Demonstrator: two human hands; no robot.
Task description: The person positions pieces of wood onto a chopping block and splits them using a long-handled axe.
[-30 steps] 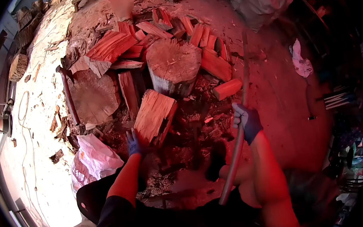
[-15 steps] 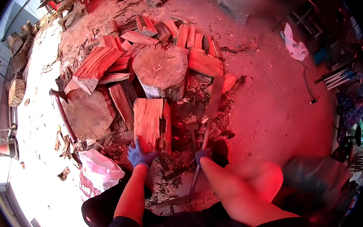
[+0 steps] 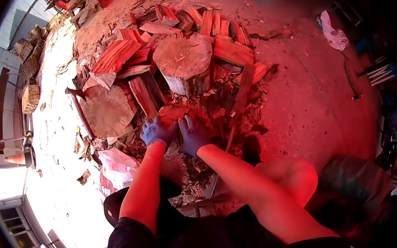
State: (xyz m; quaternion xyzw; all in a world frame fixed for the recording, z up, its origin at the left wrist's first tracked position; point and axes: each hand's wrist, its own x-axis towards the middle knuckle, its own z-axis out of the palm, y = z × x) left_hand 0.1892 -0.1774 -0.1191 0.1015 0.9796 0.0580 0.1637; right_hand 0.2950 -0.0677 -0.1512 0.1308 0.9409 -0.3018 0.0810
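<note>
My left hand (image 3: 156, 133) and right hand (image 3: 193, 136) are spread at the near side of the split block (image 3: 173, 114), just short of the stump (image 3: 183, 60). Judged handling: heavy, stiff, splintery; support both ends from beneath.

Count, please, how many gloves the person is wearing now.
2: one on the left hand, one on the right hand, both close to the split wood.

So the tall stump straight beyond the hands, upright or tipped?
Upright: the stump shows its round cut face on top, with its side below.
</note>
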